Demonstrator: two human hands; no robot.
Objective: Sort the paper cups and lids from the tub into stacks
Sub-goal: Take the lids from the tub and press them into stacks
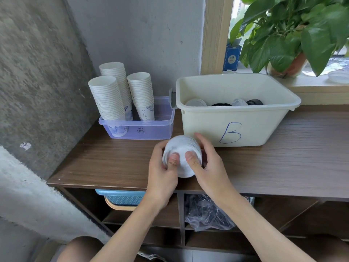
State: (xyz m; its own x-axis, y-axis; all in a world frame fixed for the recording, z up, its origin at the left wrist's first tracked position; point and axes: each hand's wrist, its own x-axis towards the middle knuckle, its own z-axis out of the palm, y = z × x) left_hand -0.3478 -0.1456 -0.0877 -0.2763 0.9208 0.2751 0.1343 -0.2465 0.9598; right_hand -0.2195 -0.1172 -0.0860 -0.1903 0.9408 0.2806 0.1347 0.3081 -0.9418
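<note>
Clock read from the white ribbed stack point(182, 156), gripped on its side by left hand point(162, 173) and right hand point(209, 167) at the near middle of the wooden tabletop point(94, 163).

- 12 to 2: cream tub marked B point(245, 127), front wall just behind the stack. Mouth open from above; lids point(196, 102) lie low inside.
- 10 to 11: clear purple tray point(151, 131) carrying three tall paper cup stacks point(107, 97); its right end is free. Narrow gap between tray and tub.
- 9: bare tabletop as far as the concrete wall point(37, 82).
- 3: wide bare tabletop.
- 1, beyond the tub: window sill point(317, 89), pothos leaves point(283, 35) hanging over it.
</note>
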